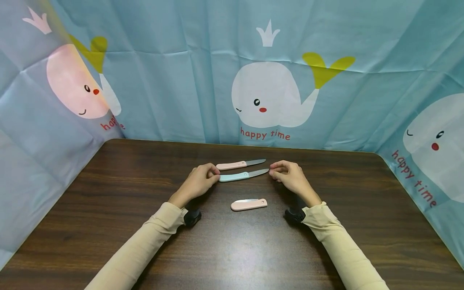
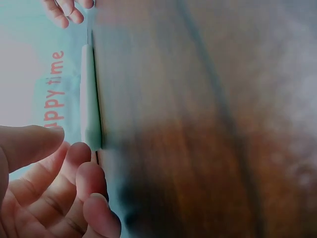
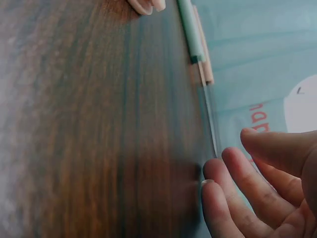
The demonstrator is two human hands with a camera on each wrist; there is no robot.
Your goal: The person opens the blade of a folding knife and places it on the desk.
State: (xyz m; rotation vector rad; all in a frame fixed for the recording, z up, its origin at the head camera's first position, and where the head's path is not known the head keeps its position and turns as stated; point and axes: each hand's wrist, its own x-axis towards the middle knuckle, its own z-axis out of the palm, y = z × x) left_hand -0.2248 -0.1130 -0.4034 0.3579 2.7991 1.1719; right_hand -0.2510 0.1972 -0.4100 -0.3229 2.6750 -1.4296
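Observation:
A mint-green folding knife (image 1: pixel 233 177) lies unfolded on the table, its blade pointing right. My left hand (image 1: pixel 197 181) is at the butt of its handle; in the left wrist view the fingertips (image 2: pixel 90 178) are right by the handle's end, with the thumb apart from them. At the blade's tip is my right hand (image 1: pixel 293 177), its thumb (image 3: pixel 265 141) and fingers spread apart in the right wrist view. Just behind, roughly parallel, lies an unfolded pink folding knife (image 1: pixel 230 165). Nearer to me rests another pink folding knife (image 1: pixel 250 206), folded, a strip of blade showing along its upper edge.
The dark wood-grain table (image 1: pixel 239 249) reaches back to a light-blue curtain (image 1: pixel 163 92) printed with whales, which also hangs along both sides. Black wrist devices (image 1: pixel 192 217) sit at the cuffs of both cream sleeves (image 1: pixel 141 241).

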